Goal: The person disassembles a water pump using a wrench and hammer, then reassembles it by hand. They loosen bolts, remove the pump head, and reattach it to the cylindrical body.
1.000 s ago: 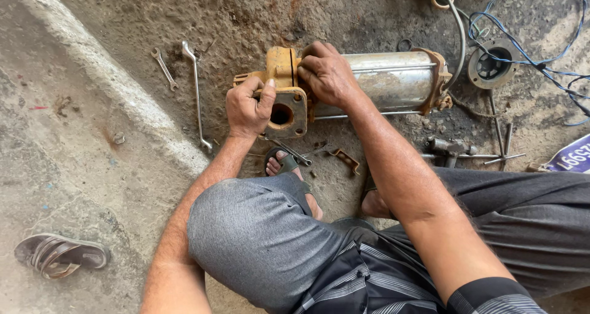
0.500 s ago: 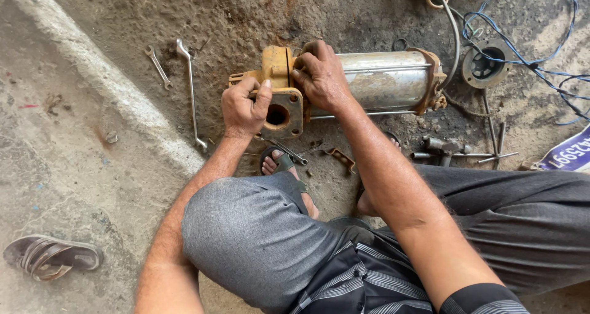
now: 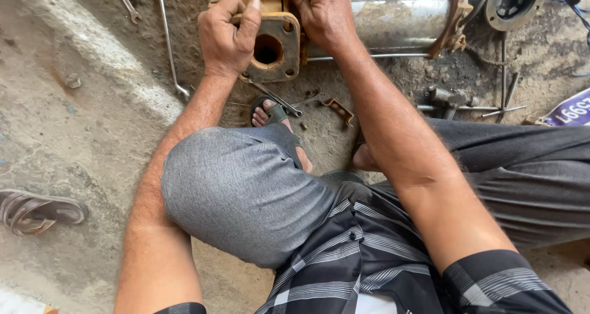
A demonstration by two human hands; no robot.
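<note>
My left hand (image 3: 228, 34) is clenched on the flange (image 3: 268, 47) of the pump (image 3: 393, 19), thumb over its top edge, fingers curled round the left side. Right hand (image 3: 324, 13) is gripping the pump body just behind the flange, palm down on top. The pump lies on its side on the floor (image 3: 80, 142), round flange hole facing me. Just below my left hand: a spanner (image 3: 278, 99) & my sandalled foot (image 3: 270, 114). Left of that hand, a long rod (image 3: 167, 40) w/ a second spanner (image 3: 126, 2) beyond. Below-right of my right hand, a small bracket (image 3: 339, 110); further right, loose tools (image 3: 467, 102) by my leg. Far left of me lies a sandal (image 3: 37, 211).
</note>
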